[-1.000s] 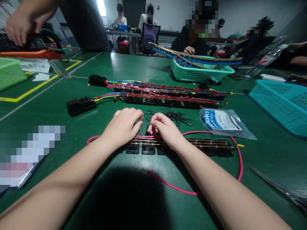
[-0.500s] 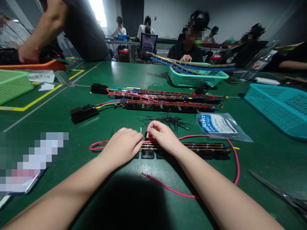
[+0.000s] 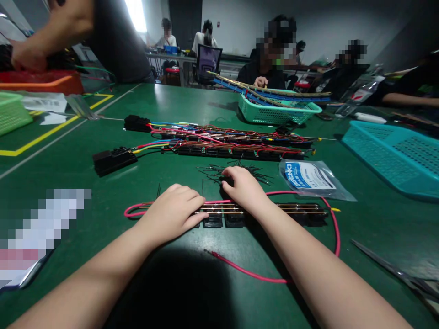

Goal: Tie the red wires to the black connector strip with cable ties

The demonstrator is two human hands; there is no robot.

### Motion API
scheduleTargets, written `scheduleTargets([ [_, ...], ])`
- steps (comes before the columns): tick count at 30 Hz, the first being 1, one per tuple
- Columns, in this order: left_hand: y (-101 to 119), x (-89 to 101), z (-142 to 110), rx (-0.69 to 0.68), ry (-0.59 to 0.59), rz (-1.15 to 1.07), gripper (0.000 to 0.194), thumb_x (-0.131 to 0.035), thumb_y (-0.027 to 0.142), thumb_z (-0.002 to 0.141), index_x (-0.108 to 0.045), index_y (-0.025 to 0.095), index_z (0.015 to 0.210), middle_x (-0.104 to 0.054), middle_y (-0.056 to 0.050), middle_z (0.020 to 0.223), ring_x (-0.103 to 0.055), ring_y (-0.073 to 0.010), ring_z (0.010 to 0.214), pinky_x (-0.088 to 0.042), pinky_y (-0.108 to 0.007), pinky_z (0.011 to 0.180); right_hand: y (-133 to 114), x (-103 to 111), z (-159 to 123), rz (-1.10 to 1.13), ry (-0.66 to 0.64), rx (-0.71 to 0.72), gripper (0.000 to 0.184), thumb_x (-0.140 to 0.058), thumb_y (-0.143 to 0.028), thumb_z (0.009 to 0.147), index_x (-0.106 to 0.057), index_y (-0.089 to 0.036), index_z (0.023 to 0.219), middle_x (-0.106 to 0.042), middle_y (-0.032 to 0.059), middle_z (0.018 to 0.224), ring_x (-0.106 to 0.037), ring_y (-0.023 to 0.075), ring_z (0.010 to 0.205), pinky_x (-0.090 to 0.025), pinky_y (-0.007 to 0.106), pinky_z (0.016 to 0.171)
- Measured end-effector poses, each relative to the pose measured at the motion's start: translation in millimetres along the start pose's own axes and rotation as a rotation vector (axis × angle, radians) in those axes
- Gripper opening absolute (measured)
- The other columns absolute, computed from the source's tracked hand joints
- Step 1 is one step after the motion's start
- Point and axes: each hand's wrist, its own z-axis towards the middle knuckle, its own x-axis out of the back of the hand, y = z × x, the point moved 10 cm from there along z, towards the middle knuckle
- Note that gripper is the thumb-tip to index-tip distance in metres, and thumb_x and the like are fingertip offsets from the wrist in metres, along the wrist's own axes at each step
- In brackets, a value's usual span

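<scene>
My left hand (image 3: 176,208) is closed over a black slotted strip with copper rods (image 3: 298,211), its thumb along the near side. A thick red wire (image 3: 252,273) runs along the strip, loops at its left end and curves round the right, its loose tip in front. Thin black tie tails stand up from the strip beside my left hand. My right hand (image 3: 242,187) is over the near edge of a pile of black cable ties (image 3: 259,173), thumb and forefinger apart. Its other fingers are partly hidden.
Two wired black strips (image 3: 240,151) lie behind the pile. A printed plastic bag (image 3: 313,179), scissors (image 3: 391,265) and a blue basket (image 3: 387,160) are on the right. A teal basket (image 3: 277,112) holds long strips. Other people work around the table.
My right hand has moved from beside my left fingers, away and to the right, to the cable ties. My left hand stays on the strip, its thumb now further out.
</scene>
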Motion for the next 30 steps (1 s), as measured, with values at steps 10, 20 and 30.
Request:
scheduleTargets([
  [10,2.0,2.1,0.6,-0.030,0.003,-0.012,0.030,-0.043,0.042,0.096,-0.062,0.019,0.101,-0.066,-0.005,0.098,-0.057,-0.0203,0.095,-0.038,-0.037,0.083,7.4,-16.0,2.1,-0.117,-0.094,-0.023,0.018,-0.057,-0.018,0.080,-0.069,-0.015,0.093,-0.065,0.0103,0.093,-0.059,0.0200,0.088,-0.046,0.031,0.084],
  [20,-0.2,1.6,2.2,-0.004,-0.007,-0.019,0.031,-0.042,0.043,0.096,-0.061,0.019,0.103,-0.066,-0.003,0.097,-0.058,-0.0202,0.095,-0.038,-0.037,0.083,3.1,-13.4,1.0,-0.155,-0.106,-0.011,0.015,-0.049,-0.012,0.080,-0.063,-0.016,0.076,-0.064,0.0078,0.084,-0.056,0.0173,0.082,-0.042,0.027,0.078],
  [30,-1.7,0.2,0.0,-0.011,0.007,-0.039,0.031,-0.043,0.044,0.096,-0.061,0.020,0.102,-0.066,-0.003,0.097,-0.058,-0.0197,0.095,-0.039,-0.037,0.083,0.9,-6.8,-0.6,-0.127,-0.026,-0.005,0.013,-0.045,-0.011,0.081,-0.054,-0.018,0.075,-0.059,0.0064,0.082,-0.054,0.0166,0.077,-0.041,0.026,0.071],
])
